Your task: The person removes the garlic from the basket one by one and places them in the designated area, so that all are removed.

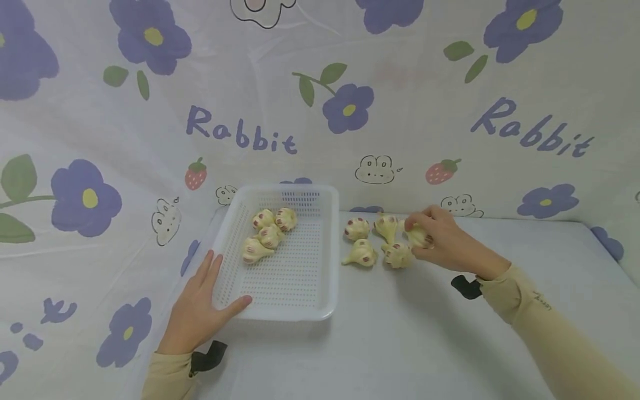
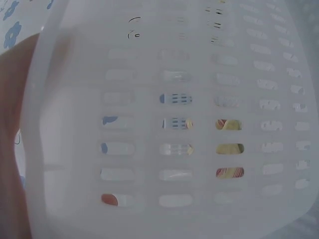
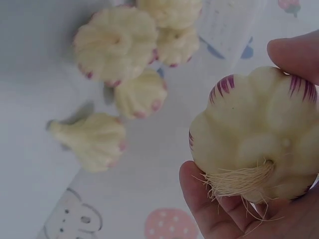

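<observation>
In the head view a white perforated basket (image 1: 327, 266) holds several garlic bulbs (image 1: 271, 236) in its upper left part. My left hand (image 1: 197, 311) rests on the basket's lower left corner, fingers spread and thumb over the near rim. My right hand (image 1: 445, 239) grips a garlic bulb (image 1: 419, 238) between thumb and fingers, right of the other bulbs. The right wrist view shows this bulb (image 3: 249, 124) close up, roots facing the camera. Several more bulbs (image 1: 361, 253) lie on the table right of the basket. In the left wrist view the basket wall (image 2: 75, 149) fills the picture.
The table (image 1: 380, 344) is covered in pale cloth. Behind it hangs a white cloth (image 1: 420, 111) printed with purple flowers, strawberries and the word Rabbit. A dark strap piece (image 1: 466, 287) shows by the right wrist and another (image 1: 209, 356) by the left.
</observation>
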A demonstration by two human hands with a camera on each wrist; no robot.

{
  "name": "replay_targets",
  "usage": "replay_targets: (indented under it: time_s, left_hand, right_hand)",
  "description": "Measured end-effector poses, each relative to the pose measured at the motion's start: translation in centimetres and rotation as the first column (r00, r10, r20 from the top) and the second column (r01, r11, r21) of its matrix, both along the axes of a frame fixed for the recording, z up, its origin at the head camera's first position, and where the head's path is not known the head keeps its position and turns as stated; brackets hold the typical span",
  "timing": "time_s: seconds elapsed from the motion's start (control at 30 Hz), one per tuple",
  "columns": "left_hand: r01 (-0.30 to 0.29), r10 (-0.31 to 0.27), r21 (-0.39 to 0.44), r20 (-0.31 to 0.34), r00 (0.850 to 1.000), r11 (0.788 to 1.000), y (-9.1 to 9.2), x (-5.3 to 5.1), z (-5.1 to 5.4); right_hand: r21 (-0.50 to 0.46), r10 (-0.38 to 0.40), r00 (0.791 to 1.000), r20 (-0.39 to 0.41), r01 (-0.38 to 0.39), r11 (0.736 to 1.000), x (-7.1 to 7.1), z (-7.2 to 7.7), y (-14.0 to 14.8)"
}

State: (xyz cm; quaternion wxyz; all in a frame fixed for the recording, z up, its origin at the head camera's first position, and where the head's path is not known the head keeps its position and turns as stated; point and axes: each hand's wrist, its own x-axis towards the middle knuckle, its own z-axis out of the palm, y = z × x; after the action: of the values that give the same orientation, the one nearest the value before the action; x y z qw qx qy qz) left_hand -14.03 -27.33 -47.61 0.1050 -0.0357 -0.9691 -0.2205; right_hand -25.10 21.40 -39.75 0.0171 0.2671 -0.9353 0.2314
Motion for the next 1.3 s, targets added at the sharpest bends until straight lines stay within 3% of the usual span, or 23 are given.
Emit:
replay_targets:
  time_s: [0.33, 0.5, 1.0, 1.3]
  left_hand:
    - [0.004, -0.004, -0.010, 0.004, 1.000, 1.000, 0.0, -0.1, 0.0]
    - [-0.002, 0.002, -0.017, 0.013, 1.000, 1.000, -0.1, -0.1, 0.0]
    - [-0.001, 0.001, -0.009, 0.001, 1.000, 1.000, -0.1, -0.1, -0.2]
    - [-0.005, 0.005, -0.006, 0.004, 1.000, 1.000, -0.1, 0.0, -0.2]
  right_hand:
    - [-0.046, -0.043, 0.996, -0.079, 0.040, 0.998, 0.4, -0.7, 3.9]
    - [-0.057, -0.078, 0.996, -0.045, 0.075, 0.996, 0.4, -1.1, 4.1]
    - [-0.023, -0.111, 0.993, 0.045, 0.113, 0.993, -1.5, -7.8, 4.1]
    - [-0.010, -0.108, 0.993, 0.044, 0.109, 0.994, -2.1, -9.5, 4.0]
